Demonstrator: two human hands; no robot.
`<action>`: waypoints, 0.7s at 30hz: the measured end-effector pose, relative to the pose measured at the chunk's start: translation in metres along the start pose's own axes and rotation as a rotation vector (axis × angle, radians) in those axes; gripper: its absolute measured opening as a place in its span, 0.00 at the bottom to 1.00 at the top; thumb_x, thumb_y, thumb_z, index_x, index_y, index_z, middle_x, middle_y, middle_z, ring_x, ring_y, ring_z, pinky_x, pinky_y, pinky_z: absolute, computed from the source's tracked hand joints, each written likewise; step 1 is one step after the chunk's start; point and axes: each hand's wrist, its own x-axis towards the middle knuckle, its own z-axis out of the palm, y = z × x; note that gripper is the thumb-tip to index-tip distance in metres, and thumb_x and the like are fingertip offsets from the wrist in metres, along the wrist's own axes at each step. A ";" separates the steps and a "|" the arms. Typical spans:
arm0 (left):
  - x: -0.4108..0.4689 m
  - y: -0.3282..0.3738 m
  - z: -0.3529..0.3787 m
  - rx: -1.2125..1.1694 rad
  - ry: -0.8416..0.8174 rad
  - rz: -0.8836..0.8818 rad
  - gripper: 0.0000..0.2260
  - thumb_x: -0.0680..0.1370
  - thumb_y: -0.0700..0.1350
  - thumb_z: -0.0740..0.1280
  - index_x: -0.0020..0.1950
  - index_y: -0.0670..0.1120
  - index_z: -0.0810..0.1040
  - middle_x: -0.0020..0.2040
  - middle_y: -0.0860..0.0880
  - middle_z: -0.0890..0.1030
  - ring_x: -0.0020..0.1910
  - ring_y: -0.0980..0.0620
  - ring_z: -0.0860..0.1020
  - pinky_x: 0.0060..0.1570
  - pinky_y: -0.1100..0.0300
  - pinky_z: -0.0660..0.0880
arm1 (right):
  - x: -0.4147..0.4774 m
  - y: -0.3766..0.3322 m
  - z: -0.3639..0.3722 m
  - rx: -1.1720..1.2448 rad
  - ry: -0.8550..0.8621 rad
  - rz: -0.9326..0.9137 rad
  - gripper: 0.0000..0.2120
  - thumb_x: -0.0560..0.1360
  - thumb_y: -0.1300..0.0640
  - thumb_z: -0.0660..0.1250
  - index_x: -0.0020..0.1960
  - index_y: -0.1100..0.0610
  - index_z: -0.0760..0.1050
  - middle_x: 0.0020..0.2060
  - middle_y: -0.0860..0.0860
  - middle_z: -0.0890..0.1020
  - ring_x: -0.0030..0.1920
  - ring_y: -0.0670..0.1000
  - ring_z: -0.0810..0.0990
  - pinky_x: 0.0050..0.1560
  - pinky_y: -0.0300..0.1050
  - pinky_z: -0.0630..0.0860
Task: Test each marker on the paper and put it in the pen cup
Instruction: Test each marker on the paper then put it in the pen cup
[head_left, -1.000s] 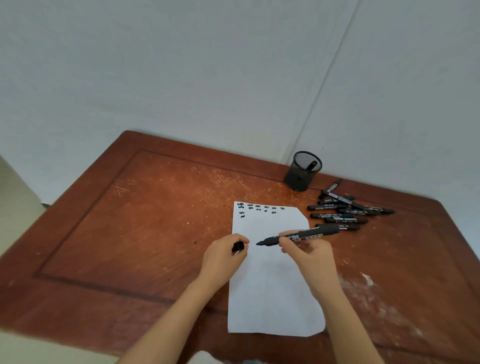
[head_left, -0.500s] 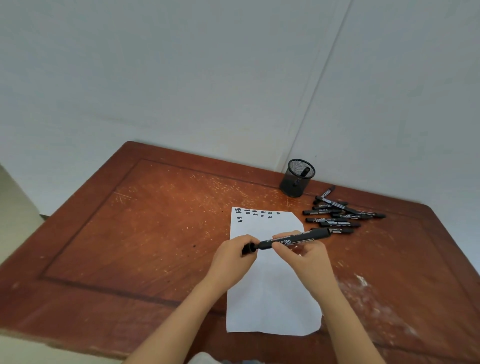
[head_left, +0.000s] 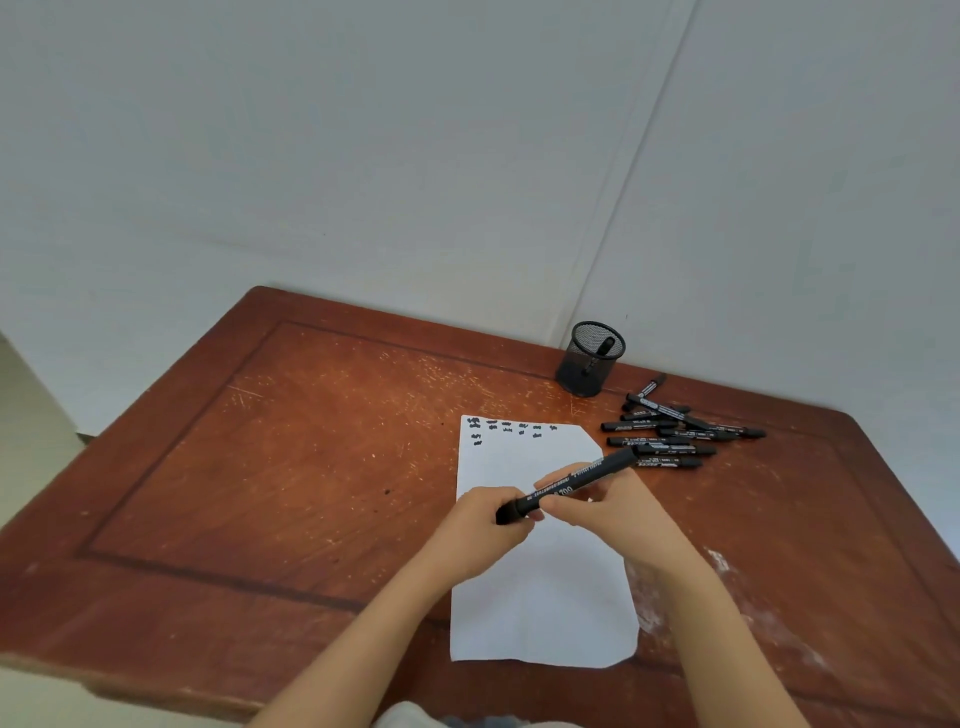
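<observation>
I hold a black marker (head_left: 582, 479) above the white paper (head_left: 540, 597). My right hand (head_left: 613, 512) grips its barrel. My left hand (head_left: 480, 527) pinches the cap (head_left: 508, 513), which sits on the marker's left end. The paper carries several black test marks (head_left: 506, 429) along its top edge. A black mesh pen cup (head_left: 590, 359) stands at the back of the table with one marker inside. Several more black markers (head_left: 675, 434) lie in a loose pile right of the paper's top.
The worn brown wooden table (head_left: 311, 457) stands against a white wall corner. White scuffs (head_left: 753, 613) mark its right side. The table's front edge runs near the bottom of the view.
One second ago the marker was uncapped, with the cap apart in my left hand. My hands came together and the cap now sits on the tip. The marker's far end has tilted up.
</observation>
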 end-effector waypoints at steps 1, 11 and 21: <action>-0.001 0.002 -0.001 -0.025 -0.043 -0.011 0.08 0.77 0.38 0.64 0.42 0.49 0.79 0.24 0.58 0.68 0.21 0.62 0.65 0.26 0.72 0.61 | 0.000 -0.001 -0.001 -0.018 -0.019 0.004 0.06 0.70 0.61 0.70 0.39 0.50 0.80 0.33 0.43 0.81 0.33 0.35 0.78 0.35 0.27 0.73; -0.008 0.008 -0.008 -0.216 -0.255 -0.141 0.08 0.75 0.40 0.66 0.36 0.46 0.75 0.25 0.53 0.65 0.22 0.58 0.61 0.26 0.67 0.60 | -0.002 0.001 -0.007 0.030 0.020 0.016 0.11 0.73 0.58 0.67 0.54 0.50 0.76 0.33 0.48 0.78 0.29 0.40 0.74 0.32 0.31 0.70; -0.002 0.007 -0.009 0.075 -0.213 -0.146 0.18 0.73 0.47 0.69 0.29 0.49 0.63 0.25 0.53 0.63 0.23 0.57 0.60 0.29 0.63 0.59 | 0.003 0.009 -0.015 -0.116 0.252 -0.072 0.15 0.77 0.53 0.62 0.37 0.62 0.73 0.21 0.46 0.70 0.21 0.42 0.66 0.29 0.37 0.63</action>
